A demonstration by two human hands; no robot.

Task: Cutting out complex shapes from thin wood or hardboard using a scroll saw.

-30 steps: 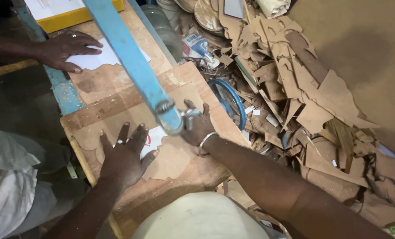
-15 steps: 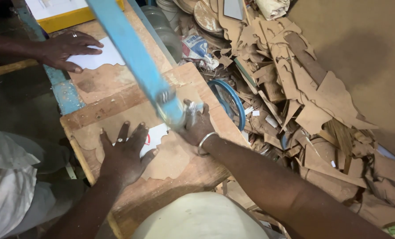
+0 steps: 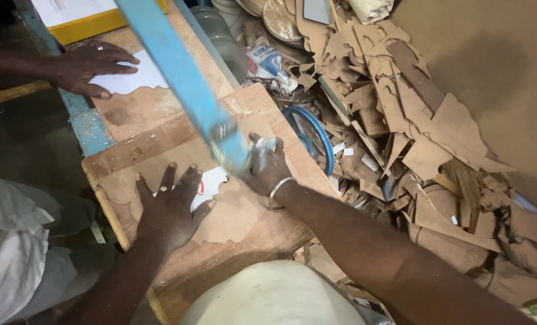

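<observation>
Workshop bench of worn brown wood [image 3: 160,141] is filling the middle of the head view, with offcuts heaped on the floor to its right.

Item 1: one thin brown fibreboard panel with a scalloped edge [image 3: 232,210] is lying flat on the bench, its long axis running from 10 o'clock to 4 o'clock. One white paper pattern with a red mark [image 3: 207,185] is lying on it.

Item 2: left hand [image 3: 171,207] is pressing flat on the panel, fingers spread wide and holding nothing, one ring showing.

Item 3: right hand [image 3: 268,171], one metal bangle at the wrist, is resting on the panel at 2 o'clock from the left hand, fingers curled at the blade guide; whether it is gripping anything cannot be told. It is the nearer hand to the cut.

Item 4: one blue metal saw arm [image 3: 178,75] is crossing from 11 o'clock down to its metal blade clamp [image 3: 226,141], which is sitting between the two hands.

Item 5: another person's hand [image 3: 88,66] is lying open on one white scalloped sheet [image 3: 133,78] at 10 o'clock.

Item 6: one blue ring-shaped wheel [image 3: 313,135] and many brown fibreboard scraps [image 3: 425,132] are lying at 3 o'clock.
</observation>
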